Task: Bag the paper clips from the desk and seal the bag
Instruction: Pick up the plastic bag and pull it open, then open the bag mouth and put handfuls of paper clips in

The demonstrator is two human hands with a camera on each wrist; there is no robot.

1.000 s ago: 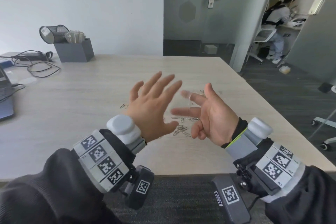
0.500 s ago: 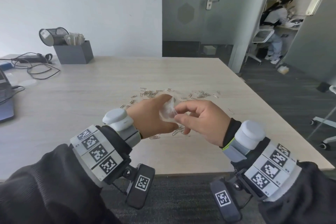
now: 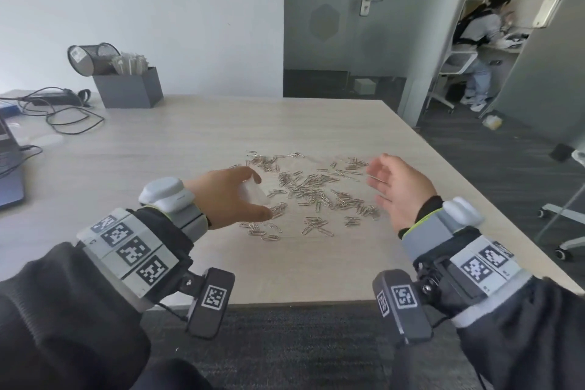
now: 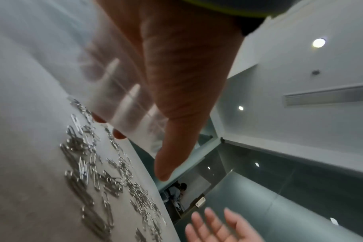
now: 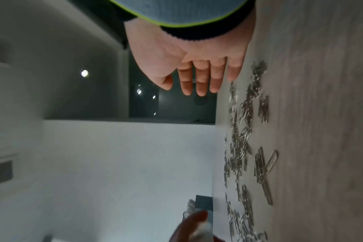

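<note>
Several silver paper clips (image 3: 311,190) lie scattered on the pale wooden desk (image 3: 190,142), between my two hands. My left hand (image 3: 261,197) hovers at the left edge of the pile and pinches a small clear plastic bag (image 3: 251,190) between thumb and fingers. In the left wrist view the bag (image 4: 114,91) lies translucent across the fingers (image 4: 118,135), just above the clips (image 4: 93,172). My right hand (image 3: 380,180) is at the right edge of the pile, palm facing left and holding nothing. The right wrist view shows its fingers (image 5: 197,81) straight beside the clips (image 5: 243,139).
A grey organiser box (image 3: 129,89) with a tilted mesh cup (image 3: 90,57) stands at the back left, beside loose cables (image 3: 63,111). A laptop (image 3: 9,180) sits at the left edge. An office chair base (image 3: 563,222) is off the desk's right side. A person (image 3: 474,41) sits in the far room.
Half a second ago both hands held the bag together over the clips. The right hand has let go and moved right; the left hand keeps the bag and has shifted left.
</note>
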